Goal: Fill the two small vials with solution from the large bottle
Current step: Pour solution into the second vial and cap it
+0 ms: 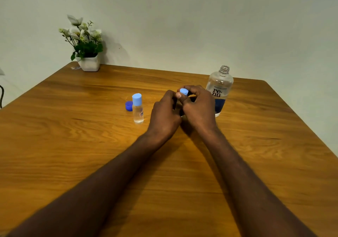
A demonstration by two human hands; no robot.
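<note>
A small clear vial (138,111) with a light blue cap stands upright on the wooden table (73,145), left of my hands. Both hands meet over the table's middle around a second vial, whose body is hidden. My left hand (164,114) wraps it from the left. The fingers of my right hand (198,107) pinch its light blue cap (184,91), the only part showing. Just right of my hands stands the large clear bottle (220,88), uncapped, with a dark blue label band. Its dark blue cap (129,105) lies behind the standing vial.
A white pot of artificial flowers (86,44) stands at the table's far left corner, against the pale wall. A dark cable (1,96) hangs off the left edge. The table's right edge runs diagonally toward me.
</note>
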